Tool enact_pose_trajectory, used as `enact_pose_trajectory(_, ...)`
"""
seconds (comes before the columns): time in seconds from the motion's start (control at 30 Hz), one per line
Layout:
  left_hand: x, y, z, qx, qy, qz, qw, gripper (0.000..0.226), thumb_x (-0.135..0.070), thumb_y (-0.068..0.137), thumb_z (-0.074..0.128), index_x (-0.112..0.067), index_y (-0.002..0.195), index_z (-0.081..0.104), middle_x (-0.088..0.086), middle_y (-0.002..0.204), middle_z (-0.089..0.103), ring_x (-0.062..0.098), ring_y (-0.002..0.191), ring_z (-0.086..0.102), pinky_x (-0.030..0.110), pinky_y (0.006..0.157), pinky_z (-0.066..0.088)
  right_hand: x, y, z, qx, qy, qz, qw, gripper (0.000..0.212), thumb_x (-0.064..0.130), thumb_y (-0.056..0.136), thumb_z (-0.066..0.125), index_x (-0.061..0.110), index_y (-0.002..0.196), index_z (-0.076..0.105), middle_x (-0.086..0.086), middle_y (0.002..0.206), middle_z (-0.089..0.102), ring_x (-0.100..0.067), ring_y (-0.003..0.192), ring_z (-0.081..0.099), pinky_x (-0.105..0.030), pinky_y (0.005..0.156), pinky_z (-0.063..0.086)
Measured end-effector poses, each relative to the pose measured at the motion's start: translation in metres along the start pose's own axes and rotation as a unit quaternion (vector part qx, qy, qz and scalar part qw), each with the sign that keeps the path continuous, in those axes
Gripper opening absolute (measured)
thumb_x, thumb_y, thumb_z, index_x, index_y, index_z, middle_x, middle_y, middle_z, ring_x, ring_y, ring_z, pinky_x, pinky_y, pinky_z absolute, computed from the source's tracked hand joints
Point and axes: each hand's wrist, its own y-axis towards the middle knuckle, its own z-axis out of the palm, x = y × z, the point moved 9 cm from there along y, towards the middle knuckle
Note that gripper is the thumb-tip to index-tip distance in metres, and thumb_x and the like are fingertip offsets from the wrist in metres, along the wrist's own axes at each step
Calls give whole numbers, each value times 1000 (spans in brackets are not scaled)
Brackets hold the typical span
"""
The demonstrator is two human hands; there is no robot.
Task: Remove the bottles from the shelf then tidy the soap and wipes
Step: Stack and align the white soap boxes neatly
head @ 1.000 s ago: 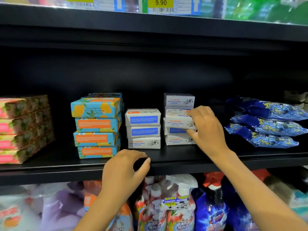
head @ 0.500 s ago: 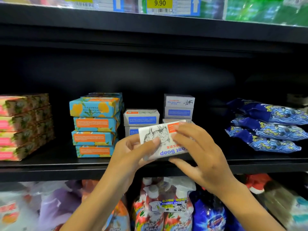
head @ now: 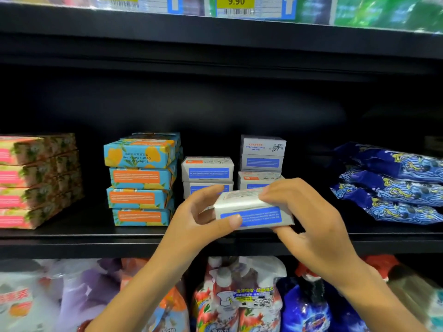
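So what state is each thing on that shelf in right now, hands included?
Held soap box, gripped by both hands, clear of the stacks.
Left hand, gripping the box's left end.
Right hand, gripping its right end.
Blue-orange soap boxes, stacked, top one askew.
Wipes packs, piled flat.

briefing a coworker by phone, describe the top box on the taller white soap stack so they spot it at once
On the middle black shelf, between the blue-orange boxes and the dark blue packs, stand two white stacks. The right one is taller; its top box shows upside-down print and a small drawing, not the blue label its neighbours show.
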Motion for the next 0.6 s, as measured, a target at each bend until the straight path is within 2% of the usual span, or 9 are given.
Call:
enact_pose_trajectory(0.07, -3, 1, 4, 25, 21, 9, 999, 69, -35, 50, 79, -17, 115, 63, -7, 106, 72, 10, 97, 68, 18, 72, 52, 2, -3, 2, -18, -6, -22, 1000, 40, -9, 72, 65, 10, 105, 53, 0, 108, 55, -12, 106, 55, -20, 90, 46)
enact_pose_trajectory(0.13, -8, 0, 7, 40, 39, 31, 998, 64, -32, 53, 80, -15, 113, 65, -5, 107, 72, 11, 100, 67, 19, 76, 53, -1, -3, 6, -10, 3, -22, 1000, 41, -8, 72, 67, 11, 106, 51, 0, 112, 53, -13, 110, 54, -22, 91, 47)
enact_pose_trajectory(0.2, -13, -1, 2, 29, 50, 62, 996, 64, -28, 53, 82, -16, 113, 63, -6, 110, 71, 11, 104, 66, 19, 79, 52, -7, -2, 13, 30, 9, 9, 999, 39, 14, 78, 69, 15, 112, 49, 4, 122, 49, -10, 118, 49, -22, 93, 46)
enact_pose_trajectory(0.27, -17, -2, -1, 25, 71, 96, 993, 64, -23, 55, 84, -16, 115, 60, -4, 115, 69, 13, 110, 63, 23, 87, 51, -22, -2, 18, 76, 63, 90, 991, 60, 39, 72, 72, 24, 125, 46, 15, 132, 43, -4, 126, 42, -15, 99, 38)
enact_pose_trajectory(0.33, -18, -1, -2, 27, 91, 117, 989, 66, -21, 57, 85, -14, 117, 57, 0, 119, 66, 17, 116, 59, 30, 94, 49, -38, -6, 22, 100, 138, 191, 967, 80, 53, 63, 74, 36, 134, 39, 28, 132, 41, 4, 126, 40, -8, 98, 33)
enact_pose_trajectory(0.37, -18, -1, -2, 29, 97, 123, 987, 66, -20, 57, 85, -14, 117, 56, 1, 119, 65, 19, 117, 58, 32, 95, 49, -43, -8, 25, 108, 169, 232, 952, 81, 56, 62, 73, 42, 133, 37, 32, 130, 44, 8, 123, 42, -6, 96, 34)
enact_pose_trajectory(0.43, -19, 0, -2, 30, 113, 138, 984, 64, -20, 58, 84, -16, 115, 55, 0, 118, 63, 21, 117, 58, 35, 94, 50, -50, -8, 32, 128, 214, 276, 928, 69, 55, 66, 75, 48, 126, 41, 33, 124, 50, 10, 115, 49, -11, 95, 41)
enact_pose_trajectory(0.5, -20, 1, -1, 23, 135, 158, 978, 60, -21, 61, 83, -22, 115, 55, -3, 119, 61, 22, 118, 57, 36, 93, 51, -53, -7, 38, 140, 237, 294, 916, 63, 43, 65, 77, 40, 123, 50, 26, 117, 59, 5, 109, 56, -21, 93, 48)
enact_pose_trajectory(0.6, -22, 1, -2, 11, 147, 176, 973, 60, -20, 66, 81, -30, 118, 53, -7, 122, 58, 21, 120, 55, 38, 94, 51, -50, 1, 32, 97, 263, 289, 916, 54, 28, 60, 80, 26, 111, 60, 14, 107, 66, -4, 103, 63, -28, 83, 55)
